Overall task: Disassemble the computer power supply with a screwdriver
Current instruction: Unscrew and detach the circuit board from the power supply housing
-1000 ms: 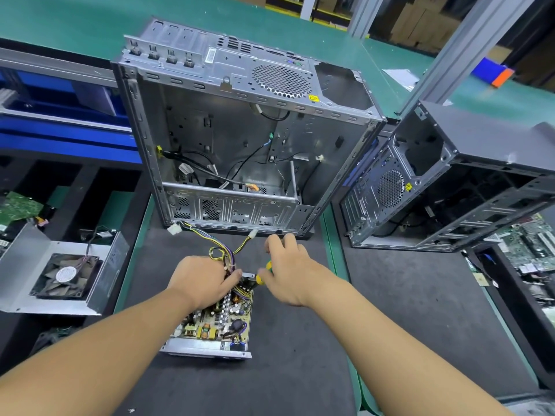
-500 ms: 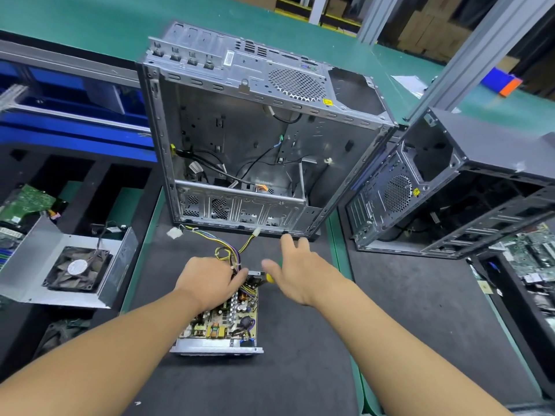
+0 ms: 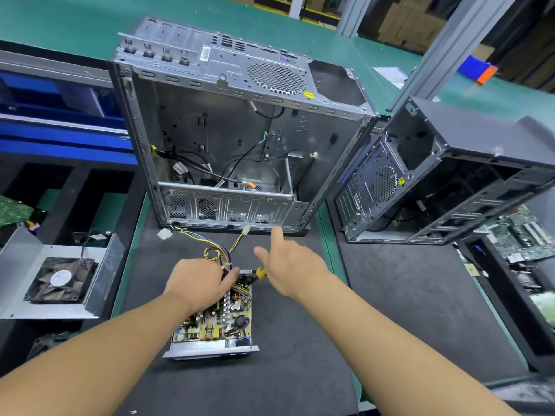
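- A dark mat (image 3: 300, 370) is covering the green bench (image 3: 75, 19), and 2 gutted cases, silver (image 3: 240, 130) and black (image 3: 450, 175), are standing behind it.
- The power supply (image 3: 216, 325) is lying open on the mat, with the left hand (image 3: 199, 283) gripping its far end.
- The right hand (image 3: 288, 265), curled 1 second ago, is spreading its fingers over the screwdriver (image 3: 260, 272).

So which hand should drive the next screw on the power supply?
Right. The right hand has the screwdriver at its palm, pointing at the far end of the power supply; the left hand grips that end, probably steadying it.
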